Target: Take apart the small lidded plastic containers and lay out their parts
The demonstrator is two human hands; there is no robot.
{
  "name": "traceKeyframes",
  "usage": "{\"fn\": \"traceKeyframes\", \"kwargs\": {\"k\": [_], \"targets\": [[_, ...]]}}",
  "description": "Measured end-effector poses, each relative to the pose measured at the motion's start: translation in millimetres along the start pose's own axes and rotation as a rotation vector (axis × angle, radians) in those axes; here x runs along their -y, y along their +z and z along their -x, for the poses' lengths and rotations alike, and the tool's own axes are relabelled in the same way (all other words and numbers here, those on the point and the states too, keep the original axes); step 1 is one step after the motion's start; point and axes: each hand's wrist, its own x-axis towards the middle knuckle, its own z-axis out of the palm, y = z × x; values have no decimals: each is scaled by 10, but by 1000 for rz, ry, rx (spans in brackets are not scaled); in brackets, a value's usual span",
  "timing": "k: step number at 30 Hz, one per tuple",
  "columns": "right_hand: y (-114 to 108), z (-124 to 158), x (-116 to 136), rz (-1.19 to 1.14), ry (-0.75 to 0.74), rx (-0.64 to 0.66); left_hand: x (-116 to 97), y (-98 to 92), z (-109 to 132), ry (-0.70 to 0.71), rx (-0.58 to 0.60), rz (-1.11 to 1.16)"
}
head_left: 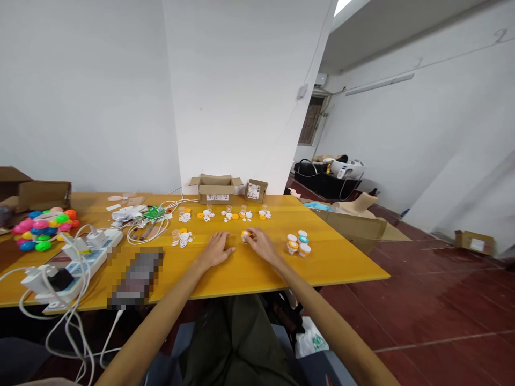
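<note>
My right hand (262, 245) has its fingers closed on a small clear cup with an orange-and-white lid (245, 234), upright at the table's middle. Flat on the table to its left lies my left hand (216, 250), fingers apart, holding nothing. Several similar lidded cups (293, 247) stand in a cluster to the right, with orange, white and teal tops. Along the far side lie small groups of clear cups, orange rings (200, 215) and white perforated discs (208, 215). Another group of white discs (183, 239) lies left of my left hand.
At the back stand an open cardboard box (217, 193) and a smaller box (256, 191). On the left are a phone (137, 279), a power strip (90, 260), white cables and colourful balls (44, 228). A big carton (354, 230) stands beyond the right edge.
</note>
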Motion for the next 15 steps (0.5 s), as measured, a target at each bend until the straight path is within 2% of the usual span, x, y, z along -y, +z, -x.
{"fn": "traceKeyframes", "kwargs": {"k": [2,4,7,11,15], "targets": [[186,62,70,-113,25,46,16,10,-60,-16,-13,135],[282,76,154,-189,43,73,13,21,-115,-9,-12,271],[317,59,279,-275,58,125,0,38,-184,-27,17,433],[321,76,379,-371,75,144,3,48,-208,-59,-14,500],[343,120,389,-370,70,136,9,51,-179,-64,-21,517]]}}
